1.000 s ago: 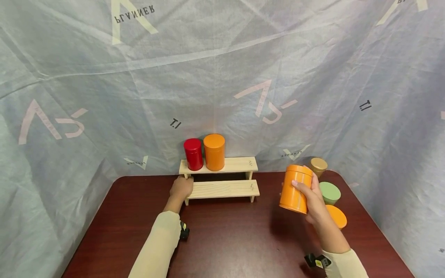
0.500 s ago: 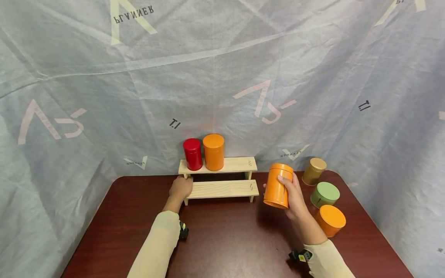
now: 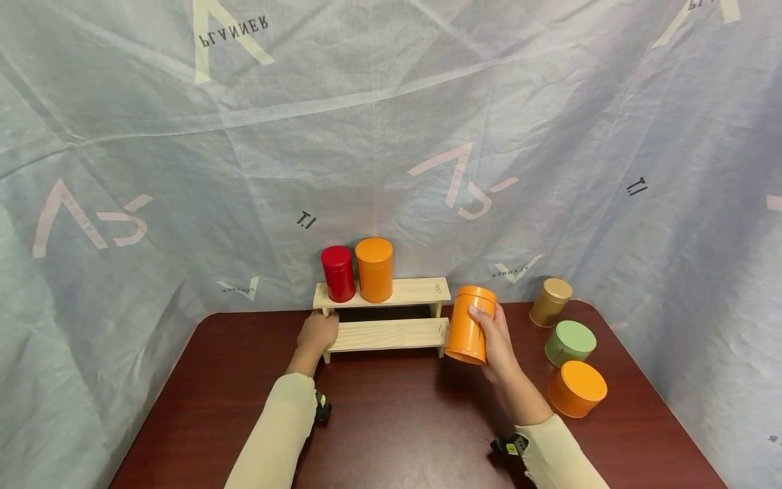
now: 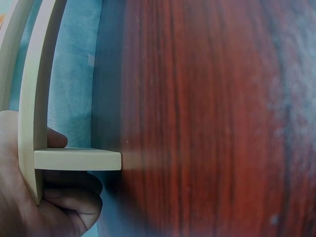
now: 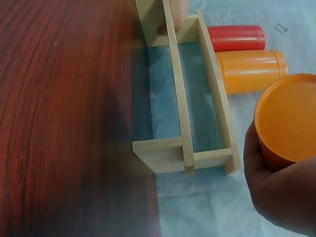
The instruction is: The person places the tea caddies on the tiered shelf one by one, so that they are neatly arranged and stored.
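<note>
My right hand (image 3: 499, 343) grips a tall orange canister (image 3: 469, 326), slightly tilted and held up beside the right end of a two-step wooden rack (image 3: 391, 334). In the right wrist view the round base of the orange canister (image 5: 291, 118) faces the camera. My left hand (image 3: 318, 331) holds the rack's left end; in the left wrist view its fingers (image 4: 74, 200) curl around the lower step by the leg (image 4: 79, 159). On the upper step stand a red canister (image 3: 339, 274) and another orange canister (image 3: 375, 270), side by side.
At the table's right side stand a gold canister (image 3: 550, 303), a short green tin (image 3: 571, 343) and a short orange tin (image 3: 577, 389). A grey printed cloth (image 3: 366, 136) hangs behind the dark red wooden table (image 3: 391, 421).
My right hand has carried the orange canister leftward from the group at the right to the rack's right end. The left hand keeps its hold on the rack.
</note>
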`<state>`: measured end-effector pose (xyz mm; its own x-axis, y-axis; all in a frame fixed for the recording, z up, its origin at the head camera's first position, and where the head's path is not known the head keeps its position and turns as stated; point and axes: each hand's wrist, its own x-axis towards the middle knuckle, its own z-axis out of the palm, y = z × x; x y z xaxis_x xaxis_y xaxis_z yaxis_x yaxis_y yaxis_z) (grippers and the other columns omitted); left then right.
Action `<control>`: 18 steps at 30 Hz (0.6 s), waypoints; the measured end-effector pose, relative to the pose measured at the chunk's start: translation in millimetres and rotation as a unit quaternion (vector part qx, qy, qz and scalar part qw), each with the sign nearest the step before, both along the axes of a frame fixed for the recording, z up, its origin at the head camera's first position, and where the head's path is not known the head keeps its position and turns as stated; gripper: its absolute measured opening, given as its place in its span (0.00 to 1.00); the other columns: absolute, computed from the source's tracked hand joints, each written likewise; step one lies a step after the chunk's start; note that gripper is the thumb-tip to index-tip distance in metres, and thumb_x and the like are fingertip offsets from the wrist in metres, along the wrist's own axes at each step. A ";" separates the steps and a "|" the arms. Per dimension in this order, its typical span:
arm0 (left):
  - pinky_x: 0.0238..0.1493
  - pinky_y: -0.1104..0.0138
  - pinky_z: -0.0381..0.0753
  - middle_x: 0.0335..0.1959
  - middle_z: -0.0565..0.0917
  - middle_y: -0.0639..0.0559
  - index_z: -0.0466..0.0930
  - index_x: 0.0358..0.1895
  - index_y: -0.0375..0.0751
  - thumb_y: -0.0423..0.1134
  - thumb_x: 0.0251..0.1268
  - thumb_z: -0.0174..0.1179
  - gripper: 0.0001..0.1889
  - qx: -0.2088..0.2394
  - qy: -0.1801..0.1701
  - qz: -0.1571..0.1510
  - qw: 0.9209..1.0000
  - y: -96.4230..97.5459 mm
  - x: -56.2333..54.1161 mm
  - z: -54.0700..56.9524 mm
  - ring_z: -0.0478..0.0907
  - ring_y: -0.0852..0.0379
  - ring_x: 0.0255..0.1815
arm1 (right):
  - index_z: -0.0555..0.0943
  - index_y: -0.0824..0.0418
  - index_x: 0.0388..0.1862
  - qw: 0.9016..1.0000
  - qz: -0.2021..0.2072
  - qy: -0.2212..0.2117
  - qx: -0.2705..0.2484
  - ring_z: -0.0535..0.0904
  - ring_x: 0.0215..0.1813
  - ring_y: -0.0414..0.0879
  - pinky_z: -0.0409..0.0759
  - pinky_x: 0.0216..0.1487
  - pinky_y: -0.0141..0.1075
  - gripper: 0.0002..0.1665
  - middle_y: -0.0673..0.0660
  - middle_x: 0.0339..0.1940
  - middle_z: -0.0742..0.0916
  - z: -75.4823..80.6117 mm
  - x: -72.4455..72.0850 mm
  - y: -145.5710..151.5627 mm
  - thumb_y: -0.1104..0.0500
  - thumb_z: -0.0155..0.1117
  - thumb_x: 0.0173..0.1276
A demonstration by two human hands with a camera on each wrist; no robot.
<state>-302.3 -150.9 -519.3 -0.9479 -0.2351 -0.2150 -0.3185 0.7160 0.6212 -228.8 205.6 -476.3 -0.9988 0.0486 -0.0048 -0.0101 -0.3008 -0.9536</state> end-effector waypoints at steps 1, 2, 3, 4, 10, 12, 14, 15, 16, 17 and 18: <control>0.47 0.49 0.81 0.69 0.77 0.36 0.67 0.77 0.33 0.55 0.82 0.38 0.35 0.000 -0.001 -0.001 1.000 -0.4 -0.5 -0.9 0.82 0.40 0.51 | 0.59 0.42 0.69 1.000 -0.002 0.004 -0.002 0.86 0.43 0.43 0.88 0.44 0.40 0.21 0.49 0.47 0.82 -0.1 -0.2 -1.4 0.51 0.50 0.84; 0.47 0.49 0.81 0.69 0.77 0.36 0.67 0.77 0.32 0.55 0.82 0.38 0.35 0.000 -0.001 0.000 1.000 -0.7 -0.7 -1.7 0.82 0.40 0.51 | 0.59 0.42 0.70 1.000 -0.005 0.009 -0.008 0.85 0.43 0.42 0.87 0.44 0.38 0.21 0.48 0.47 0.82 -0.4 -0.4 -2.7 0.51 0.48 0.84; 0.47 0.49 0.81 0.68 0.77 0.36 0.67 0.77 0.32 0.55 0.82 0.38 0.34 0.000 0.000 -0.001 1.000 -0.8 -0.4 -1.9 0.82 0.40 0.51 | 0.58 0.43 0.71 1.000 -0.007 0.016 -0.014 0.84 0.43 0.41 0.86 0.45 0.37 0.22 0.47 0.47 0.82 -0.8 -0.4 -4.0 0.52 0.45 0.83; 0.48 0.48 0.81 0.70 0.76 0.35 0.67 0.77 0.32 0.55 0.82 0.38 0.35 0.000 0.000 -0.001 1.000 -0.8 -0.1 -1.8 0.82 0.40 0.51 | 0.57 0.44 0.73 0.999 -0.006 0.026 -0.023 0.84 0.44 0.41 0.85 0.46 0.36 0.24 0.46 0.48 0.81 -1.2 -0.6 -5.2 0.54 0.42 0.82; 0.51 0.45 0.82 0.68 0.77 0.36 0.68 0.76 0.32 0.54 0.81 0.38 0.34 0.000 0.008 0.002 1.000 -0.2 0.3 -0.4 0.82 0.39 0.53 | 0.48 0.48 0.82 0.995 0.001 0.079 -0.058 0.81 0.52 0.41 0.83 0.52 0.34 0.43 0.48 0.58 0.77 -1.9 -4.7 -13.5 0.67 0.41 0.70; 0.51 0.45 0.82 0.65 0.79 0.36 0.70 0.75 0.32 0.54 0.81 0.39 0.34 0.001 0.011 0.003 1.000 -0.3 0.3 -0.6 0.82 0.39 0.52 | 0.47 0.48 0.84 0.994 0.000 0.087 -0.060 0.81 0.56 0.42 0.83 0.55 0.34 0.47 0.49 0.62 0.75 -0.7 -7.5 -16.3 0.69 0.47 0.69; 0.49 0.46 0.82 0.63 0.80 0.36 0.71 0.75 0.32 0.54 0.80 0.39 0.34 -0.002 0.013 0.002 1.000 -0.5 -0.2 -0.8 0.82 0.40 0.50 | 0.47 0.48 0.85 0.994 0.000 0.090 -0.056 0.80 0.59 0.43 0.84 0.57 0.35 0.50 0.50 0.66 0.74 0.3 -9.5 -19.3 0.71 0.52 0.69; 0.48 0.46 0.82 0.62 0.80 0.36 0.71 0.74 0.32 0.54 0.80 0.39 0.33 -0.003 0.014 0.002 1.000 -0.5 -0.4 -0.9 0.82 0.40 0.49 | 0.48 0.49 0.85 0.995 -0.003 0.091 -0.049 0.80 0.60 0.43 0.84 0.58 0.35 0.51 0.50 0.66 0.75 0.8 -10.4 -20.8 0.72 0.54 0.69; 0.48 0.47 0.82 0.61 0.80 0.36 0.72 0.74 0.32 0.54 0.80 0.39 0.33 -0.004 0.014 0.002 1.000 -0.6 -0.6 -1.1 0.82 0.41 0.49 | 0.51 0.50 0.85 0.995 -0.005 0.090 -0.041 0.81 0.60 0.43 0.84 0.59 0.35 0.50 0.51 0.66 0.76 0.9 -11.2 -21.9 0.73 0.57 0.69; 0.47 0.47 0.82 0.60 0.81 0.36 0.72 0.74 0.32 0.53 0.80 0.39 0.33 -0.004 0.015 0.002 1.000 -0.7 -0.9 -1.4 0.82 0.41 0.48 | 0.54 0.51 0.84 0.995 -0.009 0.090 -0.029 0.81 0.60 0.43 0.85 0.59 0.35 0.49 0.51 0.66 0.77 1.0 -11.9 -23.1 0.73 0.59 0.68; 0.47 0.48 0.82 0.60 0.81 0.36 0.72 0.73 0.32 0.53 0.80 0.39 0.33 -0.004 0.016 0.002 1.000 -0.8 -1.1 -1.8 0.82 0.41 0.47 | 0.56 0.52 0.83 0.996 -0.012 0.092 -0.016 0.82 0.60 0.43 0.85 0.60 0.34 0.49 0.50 0.65 0.79 1.1 -12.5 -24.2 0.73 0.61 0.68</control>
